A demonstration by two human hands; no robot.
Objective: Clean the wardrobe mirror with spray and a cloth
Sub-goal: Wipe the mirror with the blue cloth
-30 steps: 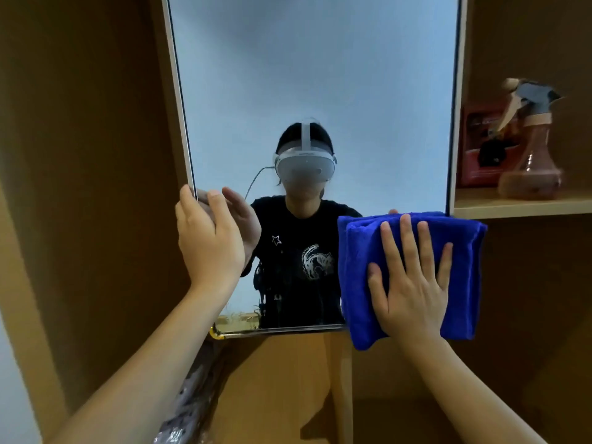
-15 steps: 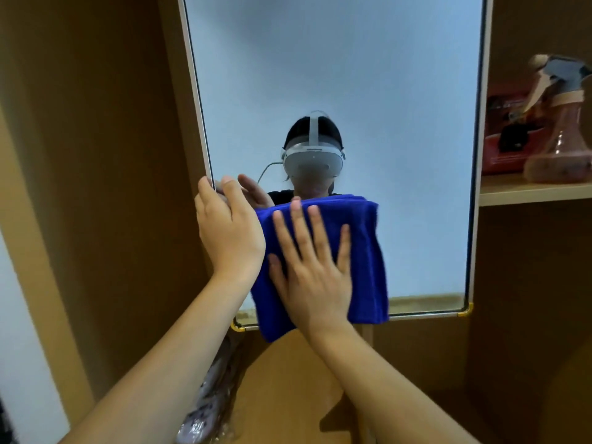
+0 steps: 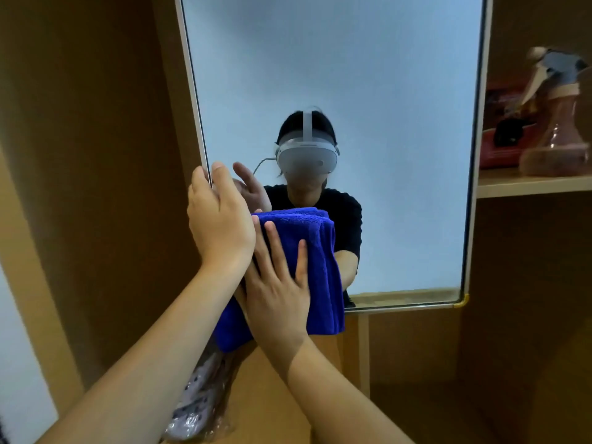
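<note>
The wardrobe mirror (image 3: 368,91) stands upright in a thin pale frame and reflects a person with a headset. My left hand (image 3: 217,219) grips the mirror's left edge, thumb on the glass and fingers behind the frame. My right hand (image 3: 275,283) lies flat with straight fingers on a folded blue cloth (image 3: 320,267), pressing it against the lower left part of the glass. The cloth hangs past the mirror's bottom edge. A spray bottle (image 3: 557,123) with a grey trigger head stands on the shelf at the right, blurred.
A wooden shelf (image 3: 528,185) at the right also carries a red box (image 3: 503,129) behind the bottle. Brown wardrobe panels (image 3: 96,155) flank the mirror. A plastic-wrapped patterned item (image 3: 198,408) lies below the mirror's left corner.
My right hand has slid the blue cloth leftwards across the lower glass, from the right edge to beside my left hand. The left hand keeps its grip on the mirror's edge.
</note>
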